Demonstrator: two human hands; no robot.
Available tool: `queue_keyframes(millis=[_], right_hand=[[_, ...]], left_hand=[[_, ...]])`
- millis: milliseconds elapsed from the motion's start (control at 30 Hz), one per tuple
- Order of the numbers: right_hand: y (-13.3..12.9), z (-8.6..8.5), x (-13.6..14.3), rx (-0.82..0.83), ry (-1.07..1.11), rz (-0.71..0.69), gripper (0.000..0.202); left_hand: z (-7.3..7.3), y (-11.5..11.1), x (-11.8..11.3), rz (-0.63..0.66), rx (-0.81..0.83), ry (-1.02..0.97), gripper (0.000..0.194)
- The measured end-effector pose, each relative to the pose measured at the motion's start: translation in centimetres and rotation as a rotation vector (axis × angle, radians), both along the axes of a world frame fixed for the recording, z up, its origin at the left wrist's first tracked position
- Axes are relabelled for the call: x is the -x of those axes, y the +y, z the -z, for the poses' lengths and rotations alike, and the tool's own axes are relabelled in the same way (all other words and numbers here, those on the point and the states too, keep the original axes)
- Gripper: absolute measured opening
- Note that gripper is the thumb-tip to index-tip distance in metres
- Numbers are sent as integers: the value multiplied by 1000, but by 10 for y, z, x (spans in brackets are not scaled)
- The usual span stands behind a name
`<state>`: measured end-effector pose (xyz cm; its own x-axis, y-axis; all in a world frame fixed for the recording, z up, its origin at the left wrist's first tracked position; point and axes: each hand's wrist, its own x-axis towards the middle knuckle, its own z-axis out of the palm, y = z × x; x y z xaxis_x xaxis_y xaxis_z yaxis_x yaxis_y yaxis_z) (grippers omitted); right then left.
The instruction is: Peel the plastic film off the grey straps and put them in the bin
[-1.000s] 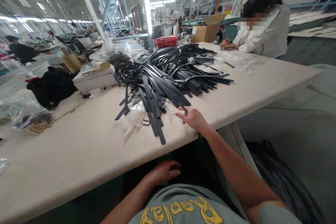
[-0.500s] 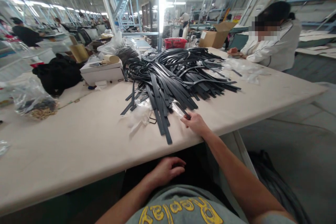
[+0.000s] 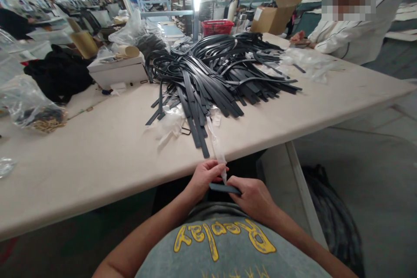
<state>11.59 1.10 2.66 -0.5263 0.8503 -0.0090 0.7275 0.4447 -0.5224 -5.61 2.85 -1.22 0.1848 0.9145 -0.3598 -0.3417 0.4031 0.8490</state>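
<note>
My right hand (image 3: 256,194) is closed around a dark flat strap (image 3: 224,188), whose squared end sticks out to the left, close to my body. A translucent white plastic sleeve (image 3: 216,141) runs from the pile over the table edge to my hands. Pinched fingers of my left hand (image 3: 206,177) hold that plastic near its lower end. The rest of the held strap is hidden, perhaps inside the plastic. Just beyond lies a large pile of dark straps (image 3: 208,82), with loose ends pointing toward me. A black rectangular buckle (image 3: 185,131) rests beside crumpled plastic (image 3: 171,124).
The pale table (image 3: 114,160) ends just in front of my body. On the left are a white box (image 3: 117,71), black cloth (image 3: 58,74) and a bag of metal parts (image 3: 45,119). A red basket (image 3: 216,27) and cardboard box (image 3: 270,15) stand behind. A co-worker (image 3: 355,30) sits right.
My right hand has drawn back from the pile to my body with the strap, trailing the plastic. My left hand has risen from my lap to grip the plastic. The view has tilted down.
</note>
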Motion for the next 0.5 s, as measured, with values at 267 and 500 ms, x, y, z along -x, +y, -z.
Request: queue_keyframes(millis=[267, 500], right_hand=[[40, 4, -9, 339, 556, 260, 43], [79, 9, 29, 423, 628, 167, 32]], left_hand=[[-11, -4, 6, -28, 51, -58, 40], [-15, -11, 2, 22, 77, -40, 44]])
